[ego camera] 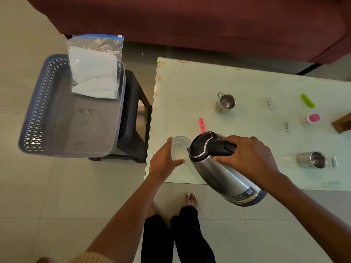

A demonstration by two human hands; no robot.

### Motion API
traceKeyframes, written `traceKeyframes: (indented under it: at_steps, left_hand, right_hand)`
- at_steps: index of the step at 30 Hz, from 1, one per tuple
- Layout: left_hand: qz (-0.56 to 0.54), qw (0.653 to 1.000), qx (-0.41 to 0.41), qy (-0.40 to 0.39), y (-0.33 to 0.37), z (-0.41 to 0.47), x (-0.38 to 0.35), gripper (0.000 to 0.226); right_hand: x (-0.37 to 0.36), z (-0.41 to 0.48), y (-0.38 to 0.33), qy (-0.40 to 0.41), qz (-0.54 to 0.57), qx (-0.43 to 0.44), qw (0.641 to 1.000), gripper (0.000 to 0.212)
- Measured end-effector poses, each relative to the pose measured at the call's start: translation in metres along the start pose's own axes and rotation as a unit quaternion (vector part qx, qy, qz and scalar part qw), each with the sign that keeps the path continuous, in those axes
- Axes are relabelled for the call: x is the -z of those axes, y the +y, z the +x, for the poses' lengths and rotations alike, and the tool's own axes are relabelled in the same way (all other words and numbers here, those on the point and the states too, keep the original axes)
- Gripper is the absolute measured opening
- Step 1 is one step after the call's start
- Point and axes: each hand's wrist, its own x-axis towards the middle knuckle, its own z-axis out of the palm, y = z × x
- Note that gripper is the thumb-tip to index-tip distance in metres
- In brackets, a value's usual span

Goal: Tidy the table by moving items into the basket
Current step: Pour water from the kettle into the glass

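Observation:
My right hand (247,156) grips the black handle of a steel kettle (222,171), which is tilted with its spout over a clear glass (179,147) near the table's front left corner. My left hand (163,160) is wrapped around that glass. A grey lattice basket (34,118) sits on a dark stool (134,118) left of the table and holds a zip bag of white cloth (95,73). On the pale table (190,82) lie a steel mug (225,102), a second steel mug (312,160), a pink clip (201,125) and a green clip (307,100).
A pink-capped bottle (310,119) and two small tubes (270,102) (287,126) lie at the table's right. A wooden object (342,123) sits at the right edge. A maroon sofa (190,21) runs along the back. My bare feet (191,200) stand on the tiled floor.

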Motion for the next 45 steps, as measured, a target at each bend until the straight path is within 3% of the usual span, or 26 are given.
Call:
traceKeyframes:
  at_steps: [26, 45]
  left_hand:
    - [0.002, 1.0, -0.003, 0.001, 0.0012, -0.0017, 0.0018, 0.088]
    - [-0.001, 1.0, -0.004, 0.0, 0.0032, -0.0033, 0.004, 0.088]
  right_hand:
    - [0.0008, -0.0001, -0.001, -0.006, 0.007, -0.005, 1.0, 0.04]
    - [-0.0009, 0.0026, 0.0011, -0.009, 0.011, 0.003, 1.0, 0.048]
